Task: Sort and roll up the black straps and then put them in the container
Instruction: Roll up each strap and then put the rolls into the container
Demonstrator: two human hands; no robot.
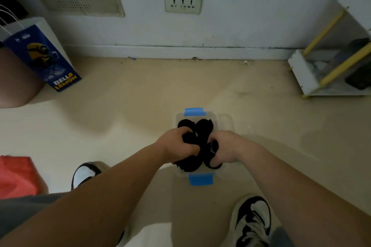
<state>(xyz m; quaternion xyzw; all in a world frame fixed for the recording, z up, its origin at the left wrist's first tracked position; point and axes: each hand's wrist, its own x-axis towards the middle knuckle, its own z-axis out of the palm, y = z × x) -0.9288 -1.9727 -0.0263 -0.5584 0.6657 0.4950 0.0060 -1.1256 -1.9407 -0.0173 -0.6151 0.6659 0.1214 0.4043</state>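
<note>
Both hands, the left hand (pixel 176 146) and right hand (pixel 224 149), have fingers clamped on the black straps (pixel 203 126) bunched inside the clear container (pixel 225 122) on the floor (pixel 140 96). Let go unevenly, the springy rolls could uncoil or spill over its rim. Its long axis runs from the person toward the wall (pixel 241 16), the heap lying along it.

Home room, wall socket (pixel 182 3), gift bag (pixel 43 57), shoe rack (pixel 329 60)
</note>
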